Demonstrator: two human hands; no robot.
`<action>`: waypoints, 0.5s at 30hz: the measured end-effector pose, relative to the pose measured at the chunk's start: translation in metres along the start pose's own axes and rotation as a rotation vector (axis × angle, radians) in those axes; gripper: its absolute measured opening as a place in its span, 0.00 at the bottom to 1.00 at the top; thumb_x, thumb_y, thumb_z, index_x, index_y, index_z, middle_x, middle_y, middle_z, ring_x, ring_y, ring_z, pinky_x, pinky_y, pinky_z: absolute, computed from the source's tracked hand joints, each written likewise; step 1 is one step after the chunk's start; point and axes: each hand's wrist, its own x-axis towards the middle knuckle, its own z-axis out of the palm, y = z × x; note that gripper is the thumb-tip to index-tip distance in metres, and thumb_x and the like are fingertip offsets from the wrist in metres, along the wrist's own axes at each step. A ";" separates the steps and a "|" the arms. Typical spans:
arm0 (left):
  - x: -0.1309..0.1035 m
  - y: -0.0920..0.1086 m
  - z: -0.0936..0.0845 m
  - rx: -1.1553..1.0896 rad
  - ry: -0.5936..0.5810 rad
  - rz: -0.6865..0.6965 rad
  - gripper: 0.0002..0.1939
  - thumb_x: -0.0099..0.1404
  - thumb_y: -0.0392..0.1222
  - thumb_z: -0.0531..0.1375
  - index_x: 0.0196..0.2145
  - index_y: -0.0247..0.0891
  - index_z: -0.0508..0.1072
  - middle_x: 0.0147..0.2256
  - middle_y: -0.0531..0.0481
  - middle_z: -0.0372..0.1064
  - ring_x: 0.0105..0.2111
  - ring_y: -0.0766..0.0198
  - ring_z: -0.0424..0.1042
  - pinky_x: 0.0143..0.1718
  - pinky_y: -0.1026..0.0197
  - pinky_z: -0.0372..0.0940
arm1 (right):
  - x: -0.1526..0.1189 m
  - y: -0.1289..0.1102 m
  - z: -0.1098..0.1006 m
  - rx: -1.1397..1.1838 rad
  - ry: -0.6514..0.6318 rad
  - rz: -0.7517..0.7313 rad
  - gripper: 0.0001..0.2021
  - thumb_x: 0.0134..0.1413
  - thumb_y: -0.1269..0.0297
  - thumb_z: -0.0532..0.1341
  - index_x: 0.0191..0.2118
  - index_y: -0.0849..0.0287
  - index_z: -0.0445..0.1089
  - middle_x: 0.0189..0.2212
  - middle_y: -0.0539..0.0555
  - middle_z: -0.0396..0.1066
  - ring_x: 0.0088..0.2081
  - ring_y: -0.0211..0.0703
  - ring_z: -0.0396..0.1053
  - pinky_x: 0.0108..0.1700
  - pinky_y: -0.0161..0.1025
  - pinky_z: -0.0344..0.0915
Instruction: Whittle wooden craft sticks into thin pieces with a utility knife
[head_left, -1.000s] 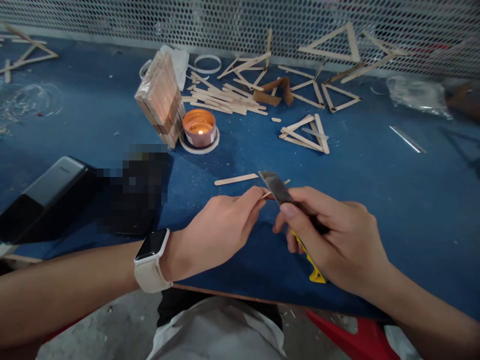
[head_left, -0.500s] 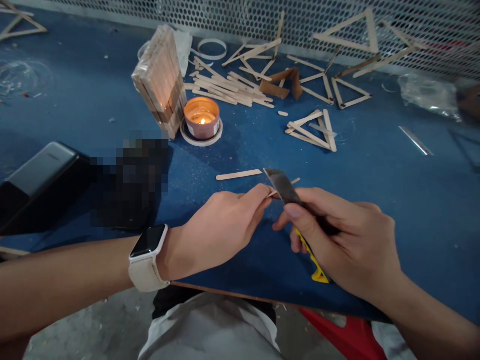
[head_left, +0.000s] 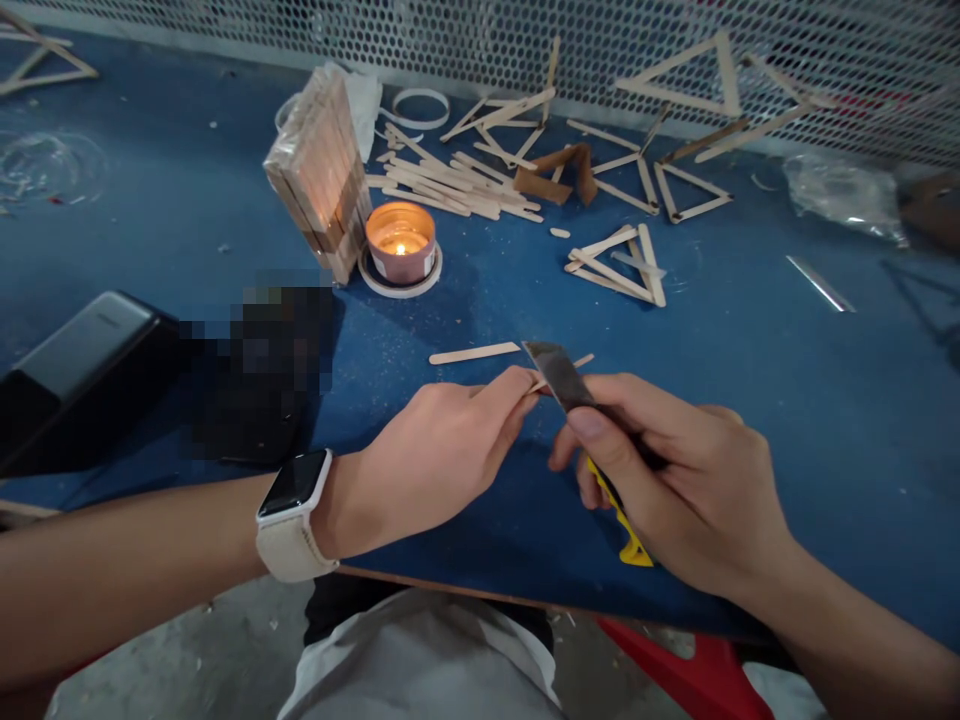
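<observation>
My left hand (head_left: 435,450), with a watch (head_left: 295,490) on its wrist, pinches a thin wooden stick (head_left: 583,361) near the table's front edge. The stick's far end shows past the blade. In my right hand (head_left: 682,460) is a yellow utility knife (head_left: 636,548), closed in the fingers, its wide blade (head_left: 559,372) lying across the stick and pointing up-left. Where blade and stick meet is partly hidden. Just beyond my left fingers a loose stick (head_left: 474,354) with a slanted end lies on the blue table (head_left: 480,310).
A lit candle (head_left: 401,243) stands beside a wrapped bundle of sticks (head_left: 319,175). Behind are a stick pile (head_left: 450,185) and stick triangles (head_left: 651,265). A dark device (head_left: 82,345) is at left. Plastic wrap (head_left: 844,195) and a clear strip (head_left: 820,283) lie right.
The view has shifted slightly, so the things at the back sit a little lower and further left. Both hands keep nearly the same pose on stick and knife.
</observation>
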 end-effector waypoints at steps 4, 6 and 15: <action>0.000 0.000 0.000 0.025 -0.009 -0.004 0.14 0.81 0.37 0.44 0.49 0.37 0.69 0.27 0.54 0.74 0.23 0.62 0.73 0.25 0.60 0.56 | 0.000 0.000 0.001 -0.003 0.006 -0.001 0.07 0.76 0.64 0.57 0.44 0.50 0.72 0.23 0.42 0.74 0.19 0.32 0.70 0.23 0.34 0.65; -0.001 0.000 0.001 0.049 -0.003 0.007 0.15 0.82 0.39 0.43 0.50 0.37 0.68 0.27 0.54 0.74 0.22 0.62 0.73 0.25 0.60 0.55 | 0.000 0.001 0.001 -0.027 0.023 0.004 0.06 0.75 0.63 0.57 0.45 0.50 0.72 0.24 0.42 0.74 0.20 0.34 0.72 0.24 0.36 0.66; -0.001 -0.001 0.001 0.009 0.018 0.024 0.15 0.81 0.36 0.45 0.46 0.35 0.70 0.25 0.54 0.72 0.20 0.63 0.69 0.24 0.60 0.53 | 0.001 0.002 0.002 -0.072 0.027 -0.003 0.04 0.73 0.64 0.60 0.45 0.51 0.72 0.24 0.44 0.76 0.22 0.36 0.74 0.25 0.38 0.65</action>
